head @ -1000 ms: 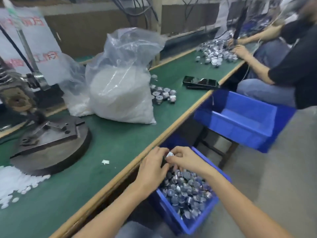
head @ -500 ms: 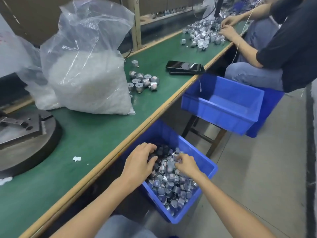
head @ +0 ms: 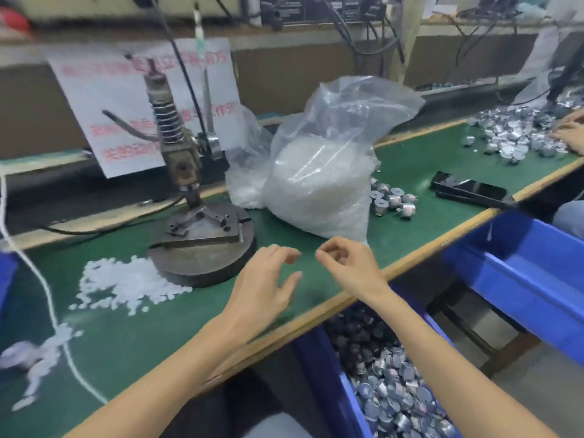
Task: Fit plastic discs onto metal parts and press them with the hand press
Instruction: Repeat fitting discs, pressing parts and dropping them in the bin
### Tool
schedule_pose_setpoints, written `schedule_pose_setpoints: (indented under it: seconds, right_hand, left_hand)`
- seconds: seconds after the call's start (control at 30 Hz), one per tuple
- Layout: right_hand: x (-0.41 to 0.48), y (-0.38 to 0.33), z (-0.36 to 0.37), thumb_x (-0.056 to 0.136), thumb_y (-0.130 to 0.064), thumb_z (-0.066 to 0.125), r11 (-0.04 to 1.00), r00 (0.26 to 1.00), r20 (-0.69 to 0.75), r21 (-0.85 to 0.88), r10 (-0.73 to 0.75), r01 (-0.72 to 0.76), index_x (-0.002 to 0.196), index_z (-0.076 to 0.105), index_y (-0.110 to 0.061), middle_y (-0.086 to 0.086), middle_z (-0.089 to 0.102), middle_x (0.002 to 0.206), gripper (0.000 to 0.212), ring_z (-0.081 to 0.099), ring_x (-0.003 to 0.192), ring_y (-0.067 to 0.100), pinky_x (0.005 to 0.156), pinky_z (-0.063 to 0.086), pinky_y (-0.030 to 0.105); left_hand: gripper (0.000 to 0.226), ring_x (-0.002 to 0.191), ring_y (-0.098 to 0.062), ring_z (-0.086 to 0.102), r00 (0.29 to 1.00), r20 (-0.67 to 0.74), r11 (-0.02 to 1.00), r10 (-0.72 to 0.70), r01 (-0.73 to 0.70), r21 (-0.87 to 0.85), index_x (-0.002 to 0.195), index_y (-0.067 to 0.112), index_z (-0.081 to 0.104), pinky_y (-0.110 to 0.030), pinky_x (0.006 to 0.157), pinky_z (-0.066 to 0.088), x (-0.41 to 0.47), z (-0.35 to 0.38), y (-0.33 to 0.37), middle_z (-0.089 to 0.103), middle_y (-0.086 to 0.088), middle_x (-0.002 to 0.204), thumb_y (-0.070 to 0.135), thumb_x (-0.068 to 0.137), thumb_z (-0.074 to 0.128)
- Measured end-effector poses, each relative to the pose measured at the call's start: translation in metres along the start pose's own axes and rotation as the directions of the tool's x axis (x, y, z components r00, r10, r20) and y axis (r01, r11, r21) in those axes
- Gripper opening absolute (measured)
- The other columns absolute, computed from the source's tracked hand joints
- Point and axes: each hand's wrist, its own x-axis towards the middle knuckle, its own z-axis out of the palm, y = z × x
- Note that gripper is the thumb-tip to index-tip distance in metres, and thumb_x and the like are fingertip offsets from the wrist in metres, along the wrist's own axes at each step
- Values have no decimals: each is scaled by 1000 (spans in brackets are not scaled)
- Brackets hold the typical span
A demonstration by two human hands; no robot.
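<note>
My left hand (head: 265, 286) hovers over the green table (head: 132, 343) in front of the hand press (head: 180, 159), fingers spread and relaxed, holding nothing. Just to its right is my right hand (head: 344, 267), its fingers loosely curled and nothing visible in them. Loose white plastic discs (head: 126, 282) lie in a pile left of the press's round base (head: 202, 248). Below the table edge, under my right forearm, a blue bin (head: 319, 374) holds many metal parts (head: 395, 403). Several more metal parts (head: 392, 200) lie on the table beside a big clear bag of discs (head: 319, 184).
A black phone (head: 471, 192) lies near the table's right edge. A second blue bin (head: 521, 270) stands at the right. Another person's hand (head: 568, 137) works at a heap of metal parts (head: 521, 134) far right. A white cord (head: 47, 295) runs across the left.
Both hands have come up out of the blue bin of metal parts and now hover over the table by the press. The view has swung left and up.
</note>
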Motion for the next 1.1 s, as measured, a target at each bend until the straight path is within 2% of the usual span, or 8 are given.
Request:
schedule_pose_setpoints:
  seconds: [0.13, 0.27, 0.57, 0.7, 0.83, 0.9, 1.0, 1.1]
  right_hand:
    - [27, -76, 74, 84, -15, 67, 973, 949, 213, 53, -231, 225, 71, 63, -23, -9, 61, 63, 16, 49, 55, -2, 56, 38, 11]
    - [34, -158, 154, 87, -18, 64, 887, 794, 406, 104, -452, 451, 80, 69, -12, -3, 65, 69, 10, 55, 62, 4, 63, 43, 20]
    - [-16, -311, 296, 89, -18, 61, 601, 364, 547, 349, -754, 719, 72, 58, -12, -3, 56, 62, 18, 46, 58, 11, 62, 38, 26]
    - [-48, -344, 347, 92, -27, 56, 477, 94, 739, 326, -668, 816, 86, 64, -12, -2, 55, 70, 17, 49, 70, 17, 65, 40, 32]
    - [-70, -350, 385, 93, -25, 55, 377, -136, 907, 297, -398, 877, 102, 66, -6, 5, 59, 86, 24, 52, 84, 21, 67, 33, 26]
    - [-76, -350, 397, 92, -23, 56, 371, -148, 933, 272, -329, 888, 104, 65, -3, 14, 65, 96, 26, 50, 84, 22, 65, 34, 27]
    - [-83, -348, 407, 87, -19, 59, 367, -144, 951, 241, -272, 898, 93, 65, 5, 20, 64, 87, 25, 53, 75, 27, 57, 39, 30]
    - [-84, -343, 409, 86, -12, 55, 337, -176, 955, 252, -240, 907, 77, 57, -1, 13, 54, 73, 13, 49, 70, 26, 50, 35, 28]
  left_hand:
    - [26, 89, -9, 49, 989, -101, 987, -105, 116, 115, 109, 12, 63, -21, 81, 40, -25, -82, -42, 61, 3, 101, 15, 84, 67]
    - [29, 89, -15, 51, 937, -239, 919, -254, 311, 242, 111, 11, 63, -23, 81, 39, -67, -169, -75, 61, 0, 102, 15, 83, 68]
    - [34, 107, -25, 51, 623, -535, 516, -570, 779, 357, 117, 18, 57, -41, 87, 44, -185, -313, -105, 51, -4, 113, 22, 84, 63]
    - [32, 107, -25, 51, 433, -430, 232, -792, 865, 444, 116, 17, 56, -36, 83, 44, -236, -350, -115, 51, -5, 111, 22, 84, 59]
    - [31, 106, -24, 55, 325, -223, 156, -919, 820, 551, 110, 18, 59, -39, 90, 45, -256, -357, -131, 60, -3, 112, 15, 79, 61]
    - [34, 99, -23, 58, 263, -78, 180, -962, 821, 542, 107, 17, 61, -36, 84, 49, -255, -357, -139, 63, -5, 108, 20, 75, 71]
    - [51, 94, -23, 64, 138, 145, 196, -980, 807, 557, 108, 14, 63, -37, 82, 54, -249, -347, -149, 66, -4, 106, 31, 64, 83]
    - [41, 92, -22, 63, 165, 103, 191, -981, 714, 674, 99, 16, 58, -31, 73, 51, -243, -334, -153, 64, -1, 100, 30, 67, 80]
